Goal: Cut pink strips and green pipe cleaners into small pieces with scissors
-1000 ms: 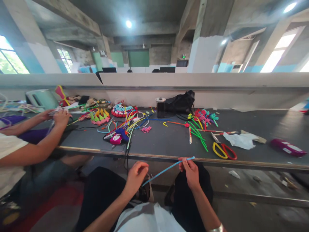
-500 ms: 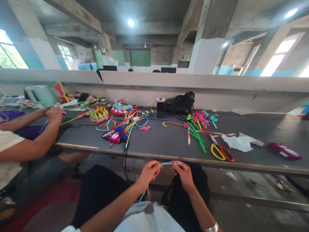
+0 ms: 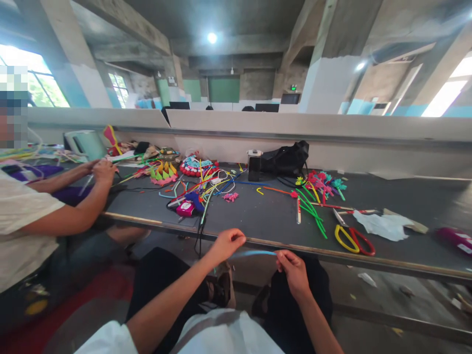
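My right hand (image 3: 291, 268) pinches one end of a light blue pipe cleaner (image 3: 258, 252) between thumb and fingers, over my lap. The pipe cleaner stretches leftward in a slight arch, and its far end is blurred near my left wrist. Just above it, at the table's front edge, is my left hand (image 3: 229, 243). Thumb and fingertips there are brought together, with nothing visible between them. On the table beyond lie green pipe cleaners (image 3: 311, 211) and scissors (image 3: 352, 238) with yellow and red handles.
A phone (image 3: 254, 166) stands before a black bag (image 3: 289, 158). Colourful pipe-cleaner pieces (image 3: 320, 184) lie to its right, near crumpled white tissue (image 3: 381, 224). Loose stems, a white cable and a magenta box (image 3: 185, 209) clutter the left. A co-worker's hands (image 3: 103, 171) work at far left.
My left hand has let go of the pipe cleaner and risen slightly. My right hand has shifted right and down, still holding it. The view has swung a little left.
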Tool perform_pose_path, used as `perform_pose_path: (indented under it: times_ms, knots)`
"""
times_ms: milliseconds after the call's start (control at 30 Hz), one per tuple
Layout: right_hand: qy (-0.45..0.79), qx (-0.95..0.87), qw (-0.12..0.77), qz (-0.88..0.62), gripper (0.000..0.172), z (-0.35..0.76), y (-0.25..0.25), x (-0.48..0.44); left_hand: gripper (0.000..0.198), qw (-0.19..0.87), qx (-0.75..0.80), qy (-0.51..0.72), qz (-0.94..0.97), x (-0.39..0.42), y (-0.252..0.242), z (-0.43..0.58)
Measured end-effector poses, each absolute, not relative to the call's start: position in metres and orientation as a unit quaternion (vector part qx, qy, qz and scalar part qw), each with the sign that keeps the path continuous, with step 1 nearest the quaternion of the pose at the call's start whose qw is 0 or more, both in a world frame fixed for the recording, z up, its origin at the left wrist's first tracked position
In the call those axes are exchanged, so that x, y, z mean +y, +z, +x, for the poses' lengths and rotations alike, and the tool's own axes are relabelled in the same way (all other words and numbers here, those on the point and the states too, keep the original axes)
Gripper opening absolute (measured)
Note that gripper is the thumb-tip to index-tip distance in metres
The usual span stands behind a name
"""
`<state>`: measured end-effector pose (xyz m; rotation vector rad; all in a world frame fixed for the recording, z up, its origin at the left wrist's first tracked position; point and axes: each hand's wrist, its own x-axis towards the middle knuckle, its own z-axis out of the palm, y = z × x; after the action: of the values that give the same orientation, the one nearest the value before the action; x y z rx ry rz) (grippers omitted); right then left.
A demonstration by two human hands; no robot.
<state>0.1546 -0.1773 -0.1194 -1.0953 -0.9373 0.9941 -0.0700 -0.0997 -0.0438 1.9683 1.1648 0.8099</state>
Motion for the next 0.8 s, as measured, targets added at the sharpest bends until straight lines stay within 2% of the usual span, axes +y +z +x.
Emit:
perform_pose_path:
  times_ms: [167,300,367,567,700,800]
  knots:
    - [0.426,-0.432,0.619,-0.499,0.028,0.155,-0.120,-0.181,0.015,0.206,0.493,0.335,0.776,-0.011,-0.015,-0.076]
    - [0.430,-0.453,0.590,-0.511,0.027,0.153,-0.119,-0.182,0.015,0.144,0.519,0.298,0.788,0.060,-0.001,-0.070]
    - [0.430,-0.463,0.577,-0.517,0.026,0.152,-0.119,-0.184,0.013,0.136,0.524,0.267,0.797,0.084,0.000,-0.064]
    - [0.437,-0.476,0.548,-0.532,0.031,0.150,-0.119,-0.188,0.032,0.146,0.534,0.189,0.811,0.122,-0.010,-0.054]
    - [0.449,-0.476,0.539,-0.530,0.032,0.152,-0.123,-0.188,0.032,0.159,0.537,0.166,0.812,0.135,-0.013,-0.053]
    - [0.459,-0.474,0.531,-0.532,0.034,0.153,-0.126,-0.186,0.023,0.179,0.532,0.180,0.808,0.142,-0.006,-0.053]
